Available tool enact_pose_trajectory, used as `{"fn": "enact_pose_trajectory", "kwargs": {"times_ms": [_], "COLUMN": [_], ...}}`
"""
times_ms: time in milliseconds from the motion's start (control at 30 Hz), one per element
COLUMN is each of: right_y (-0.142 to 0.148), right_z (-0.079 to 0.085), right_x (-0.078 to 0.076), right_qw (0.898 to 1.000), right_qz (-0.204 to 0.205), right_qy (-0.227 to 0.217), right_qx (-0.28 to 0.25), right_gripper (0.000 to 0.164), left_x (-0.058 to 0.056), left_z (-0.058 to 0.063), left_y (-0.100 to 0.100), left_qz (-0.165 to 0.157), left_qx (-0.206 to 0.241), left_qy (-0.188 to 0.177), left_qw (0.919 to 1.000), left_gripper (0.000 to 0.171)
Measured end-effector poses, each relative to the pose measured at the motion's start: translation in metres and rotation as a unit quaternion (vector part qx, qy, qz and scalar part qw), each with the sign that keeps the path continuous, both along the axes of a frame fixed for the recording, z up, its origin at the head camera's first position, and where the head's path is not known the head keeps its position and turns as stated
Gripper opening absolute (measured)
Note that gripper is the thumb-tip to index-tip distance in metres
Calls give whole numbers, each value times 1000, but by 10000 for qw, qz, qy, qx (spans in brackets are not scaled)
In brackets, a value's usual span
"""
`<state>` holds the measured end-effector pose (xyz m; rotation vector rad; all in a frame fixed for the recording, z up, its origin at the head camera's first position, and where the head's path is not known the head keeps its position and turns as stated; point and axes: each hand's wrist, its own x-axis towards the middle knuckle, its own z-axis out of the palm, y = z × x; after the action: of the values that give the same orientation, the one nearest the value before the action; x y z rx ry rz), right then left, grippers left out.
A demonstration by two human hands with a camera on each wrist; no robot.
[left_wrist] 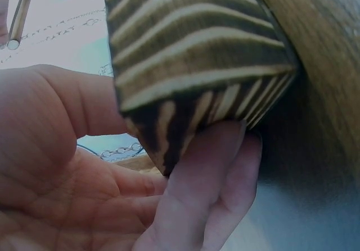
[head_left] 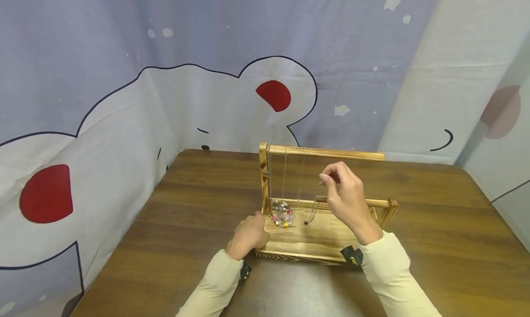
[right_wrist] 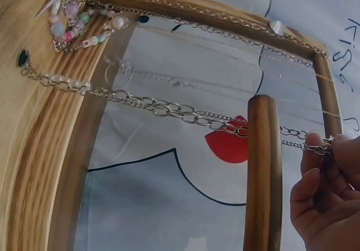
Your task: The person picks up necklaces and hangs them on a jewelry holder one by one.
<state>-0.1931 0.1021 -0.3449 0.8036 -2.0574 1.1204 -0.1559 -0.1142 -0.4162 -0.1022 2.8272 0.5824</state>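
A wooden jewelry stand stands on the table, its upper rail running right from a post on the left. My left hand holds the stand's left end; in the left wrist view the thumb and fingers curl round a striped wooden corner. Above the base, my right hand pinches the end of a silver chain necklace between thumb and fingertips. That chain slopes down past a wooden rod, which covers part of it, to a dark green pendant near the base.
Thin necklaces and a thicker silver chain hang from the rail's left part. Colourful beads dangle low by the base. A patterned curtain stands behind the brown table.
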Motion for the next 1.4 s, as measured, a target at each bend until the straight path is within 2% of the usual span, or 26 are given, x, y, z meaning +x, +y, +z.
{"fn": "enact_pose_trajectory", "kwargs": {"times_ms": [100,267,533,667,1000,1400], "right_y": [5,11,17,22,38,55], "right_z": [-3,-3,-2,1,7,18], "right_x": [-1,1,2,2,1,6], "right_qw": [10000,9999,9991,9986,9967,9890], "right_qz": [-1,-102,-288,-329,-620,-1112], "right_qy": [-28,-17,-43,1,155,263], "right_qx": [-61,-93,-306,-418,-503,-944], "right_gripper": [4,9,6,9,5,6], "left_x": [0,0,0,0,-1,-1], "left_z": [0,-1,-3,-3,-4,-3], "left_y": [0,0,0,0,-1,0], "left_qz": [-7,-4,17,33,37,33], "left_qx": [3,21,-58,-42,-27,-7], "left_qy": [-16,-36,-57,-46,-8,-12], "left_qw": [10000,10000,10000,10000,10000,10000], "left_gripper": [54,55,56,56,59,61]}}
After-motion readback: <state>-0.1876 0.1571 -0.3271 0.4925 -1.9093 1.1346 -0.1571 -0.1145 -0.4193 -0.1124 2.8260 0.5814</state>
